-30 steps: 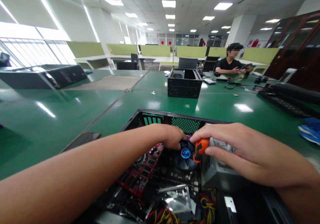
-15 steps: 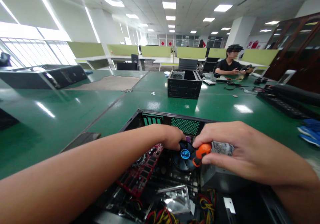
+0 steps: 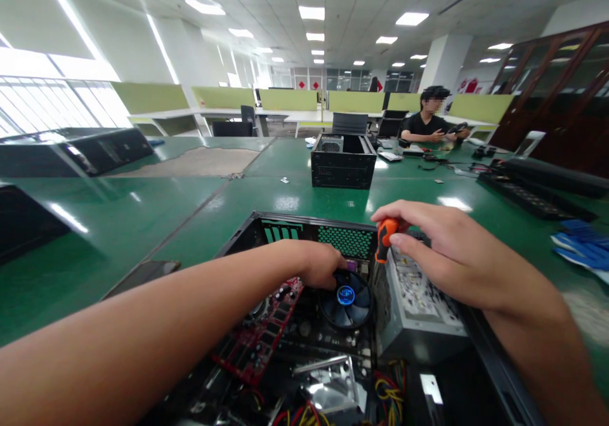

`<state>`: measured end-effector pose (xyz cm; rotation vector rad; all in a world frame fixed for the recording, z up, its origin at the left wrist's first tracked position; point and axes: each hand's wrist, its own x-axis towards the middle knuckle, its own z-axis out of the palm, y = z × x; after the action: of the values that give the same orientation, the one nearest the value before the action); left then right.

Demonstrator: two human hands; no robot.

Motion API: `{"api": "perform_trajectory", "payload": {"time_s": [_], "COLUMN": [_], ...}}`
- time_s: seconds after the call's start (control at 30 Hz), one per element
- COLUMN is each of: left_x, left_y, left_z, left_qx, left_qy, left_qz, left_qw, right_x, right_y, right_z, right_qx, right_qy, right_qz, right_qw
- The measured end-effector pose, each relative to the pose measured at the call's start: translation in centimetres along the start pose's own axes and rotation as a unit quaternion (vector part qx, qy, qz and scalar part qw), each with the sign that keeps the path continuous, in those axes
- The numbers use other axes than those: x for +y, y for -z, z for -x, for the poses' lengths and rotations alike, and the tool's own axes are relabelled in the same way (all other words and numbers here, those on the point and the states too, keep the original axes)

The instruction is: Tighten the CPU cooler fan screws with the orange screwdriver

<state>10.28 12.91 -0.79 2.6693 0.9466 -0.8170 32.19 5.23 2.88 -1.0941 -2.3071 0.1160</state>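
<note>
An opened black computer case (image 3: 499,375) lies before me with its inside facing up. My left hand (image 3: 323,265) reaches in and is closed at the upper left rim of a round black CPU fan (image 3: 354,312) with a blue hub; the fingertips are partly hidden. Above the silver power supply (image 3: 413,331), my right hand (image 3: 428,242) grips an orange and black screwdriver (image 3: 384,239) by its handle, raised clear of the fan. The screwdriver's shaft cannot be made out. A red circuit board (image 3: 257,337) sits left of the fan.
Bundled coloured cables (image 3: 390,385) and a shiny metal bracket (image 3: 333,381) lie in the near part of the case. Another black case (image 3: 342,169) stands farther back on the green table (image 3: 200,216). Blue gloves (image 3: 583,248) lie at right. A person (image 3: 431,121) sits across the table.
My right hand has lifted the screwdriver up and away from the fan, uncovering the fan's right side and the power supply. My left hand stays at the fan's rim. The view has shifted slightly.
</note>
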Motion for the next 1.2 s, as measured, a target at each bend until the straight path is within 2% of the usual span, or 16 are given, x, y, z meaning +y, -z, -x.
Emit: {"api": "perform_trajectory", "payload": {"time_s": [0.8, 1.03, 1.2], "left_x": [-0.24, -0.08, -0.11], "left_y": [-0.28, -0.29, -0.21], "left_z": [-0.13, -0.04, -0.01], "left_qx": [0.007, 0.018, 0.011], "left_qy": [0.0, -0.003, -0.006], "left_qz": [-0.004, -0.005, -0.005], "left_qw": [1.0, 1.0, 1.0], "right_x": [-0.17, -0.01, -0.4], "right_y": [-0.44, -0.28, -0.15], "right_z": [-0.51, -0.7, -0.39], "right_qx": [-0.067, -0.079, -0.093], "right_qy": [0.004, -0.068, -0.014], "right_qz": [-0.024, -0.011, -0.033], "right_qw": [0.997, 0.995, 0.995]}}
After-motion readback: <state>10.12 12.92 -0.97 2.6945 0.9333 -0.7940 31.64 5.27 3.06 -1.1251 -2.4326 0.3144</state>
